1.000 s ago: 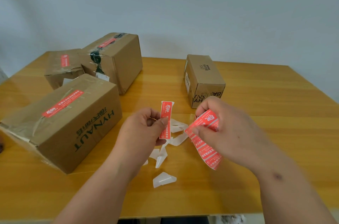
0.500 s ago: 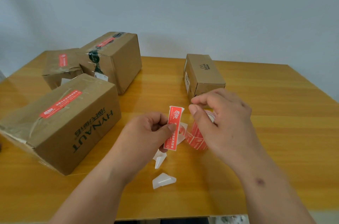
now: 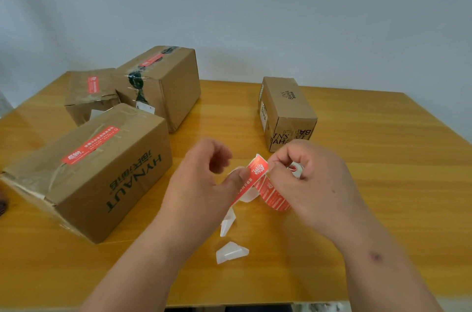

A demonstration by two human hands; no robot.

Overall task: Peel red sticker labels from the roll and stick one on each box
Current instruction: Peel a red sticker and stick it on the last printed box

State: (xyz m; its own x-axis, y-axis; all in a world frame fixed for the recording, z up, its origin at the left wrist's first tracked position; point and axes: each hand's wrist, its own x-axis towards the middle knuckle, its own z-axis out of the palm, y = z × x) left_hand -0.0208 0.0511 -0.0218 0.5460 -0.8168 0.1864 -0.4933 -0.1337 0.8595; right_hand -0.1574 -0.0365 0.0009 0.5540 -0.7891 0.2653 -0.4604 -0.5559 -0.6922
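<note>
My left hand (image 3: 204, 184) pinches a red sticker label (image 3: 251, 179) between thumb and fingers over the table's middle. My right hand (image 3: 311, 184) pinches the top end of the same label, and the red label roll (image 3: 274, 196) sits under its palm, partly hidden. Three cardboard boxes on the left carry a red label each: the big HYNAUT box (image 3: 102, 171), a small box (image 3: 89, 92) behind it and a taped box (image 3: 163, 82). A fourth box (image 3: 286, 107) printed INS BAHA stands at the back right with no red label visible.
White peeled backing scraps (image 3: 231, 251) lie on the wooden table (image 3: 383, 158) just in front of my hands. The table's near edge runs along the bottom of the view. A plain pale wall stands behind.
My right hand has moved left from the roll to grip the top of the label. The label has tilted to the right in my left hand.
</note>
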